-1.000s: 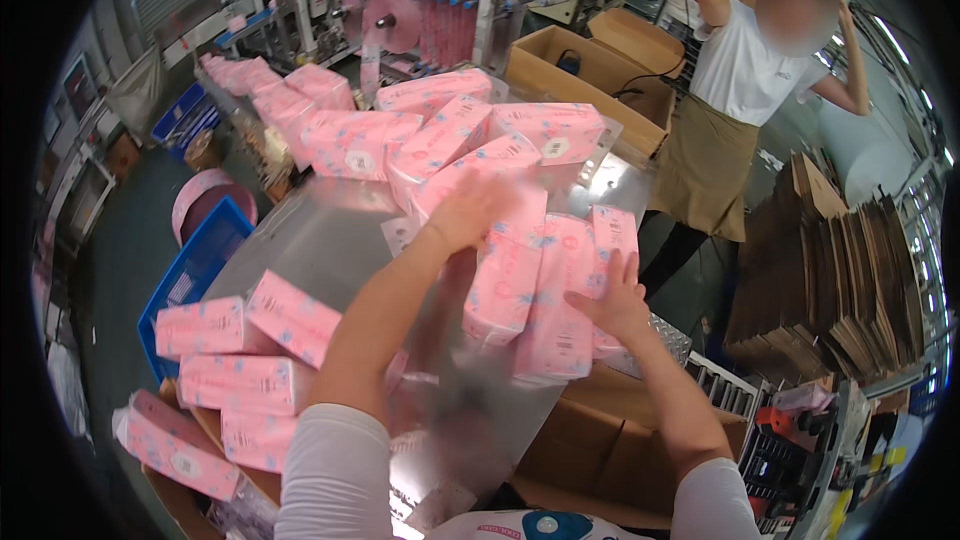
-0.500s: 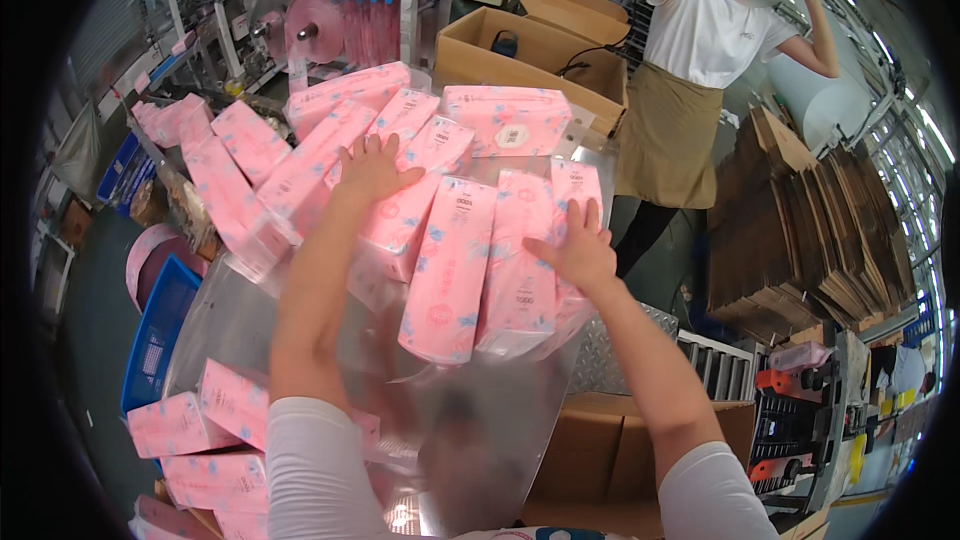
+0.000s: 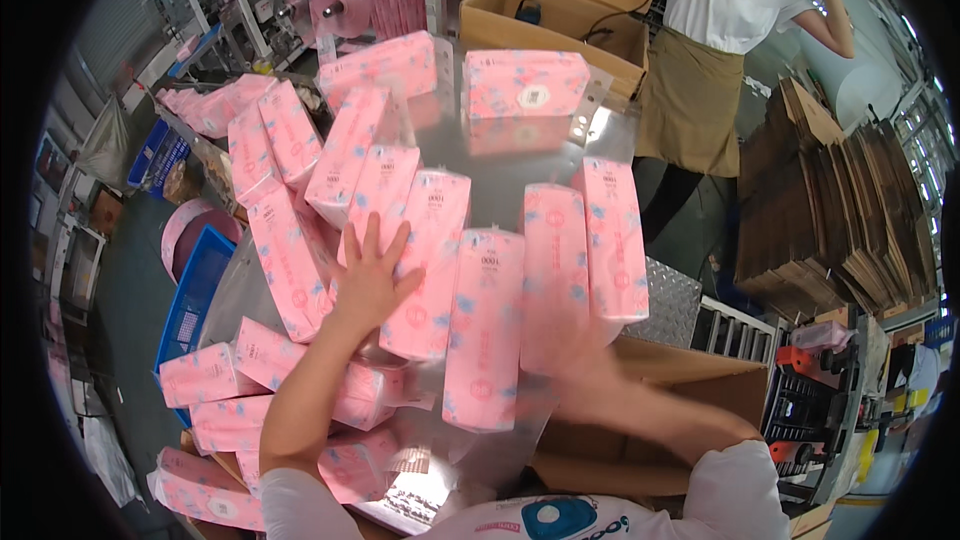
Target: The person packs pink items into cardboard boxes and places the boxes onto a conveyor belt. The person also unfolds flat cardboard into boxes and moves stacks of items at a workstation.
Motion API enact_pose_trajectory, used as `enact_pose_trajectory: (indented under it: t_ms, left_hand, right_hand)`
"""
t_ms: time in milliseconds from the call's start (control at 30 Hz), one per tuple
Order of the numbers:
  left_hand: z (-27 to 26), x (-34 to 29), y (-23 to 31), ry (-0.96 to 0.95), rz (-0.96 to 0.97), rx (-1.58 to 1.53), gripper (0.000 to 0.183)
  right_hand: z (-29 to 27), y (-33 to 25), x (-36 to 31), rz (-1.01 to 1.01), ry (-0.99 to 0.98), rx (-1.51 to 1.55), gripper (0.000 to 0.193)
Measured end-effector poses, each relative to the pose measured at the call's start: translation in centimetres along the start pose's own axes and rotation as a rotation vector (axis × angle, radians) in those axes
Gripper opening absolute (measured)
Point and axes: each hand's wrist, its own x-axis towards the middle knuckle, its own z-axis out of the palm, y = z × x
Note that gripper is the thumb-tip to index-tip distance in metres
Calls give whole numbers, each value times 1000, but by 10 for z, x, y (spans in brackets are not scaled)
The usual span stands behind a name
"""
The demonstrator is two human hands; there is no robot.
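My left hand (image 3: 372, 278) lies with its fingers spread on pink tissue packs, its thumb side against a pink flowered tissue pack (image 3: 437, 240) and its fingers over the near end of another tissue pack (image 3: 385, 180). My right hand (image 3: 580, 355), smeared by motion, is at the near end of an upright-facing tissue pack (image 3: 554, 250); whether it touches that pack cannot be made out. Between my hands is a further tissue pack (image 3: 484, 335). To the right, one more tissue pack (image 3: 614, 240) slants at the table's edge.
The shiny metal table (image 3: 500, 155) carries several more packs at left and back. An open cardboard box (image 3: 690, 370) stands below its right edge. A blue crate (image 3: 190, 295) is at left. Beyond are a person (image 3: 700, 70), flattened cartons (image 3: 830, 210) and another open box (image 3: 545, 25).
Several packs have slid nearer, leaving bare metal behind them, and a gap has opened between the middle packs. My right hand has swung nearer, off the pack tops; my left stays spread on packs.
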Motion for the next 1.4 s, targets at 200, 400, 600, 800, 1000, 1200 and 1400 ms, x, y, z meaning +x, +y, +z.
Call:
enact_pose_trajectory:
  t_ms: [200,400,600,800,1000,1200,1400]
  left_hand:
    - [2,-6,22,2,22,-106,64]
    - [13,-27,-19,118,-195,-765,67]
    - [8,50,-48,-1077,-759,-1535,70]
    - [12,28,-20,-898,-636,-1661,68]
    - [-78,10,43,-494,-437,-1607,57]
    - [-80,-66,158,-403,-115,-1432,43]
    - [66,-168,270,-1188,-63,-1407,42]
  right_hand:
    - [40,6,13,-151,-73,-32,83]
    - [-3,158,9,537,538,94,79]
    - [-1,218,10,1015,-323,1410,70]
    - [12,208,-16,1010,-18,1721,62]
    - [-103,183,-88,1013,347,1470,55]
    - [-197,160,-326,1092,492,1323,46]
    - [-13,63,-531,1473,631,1481,52]
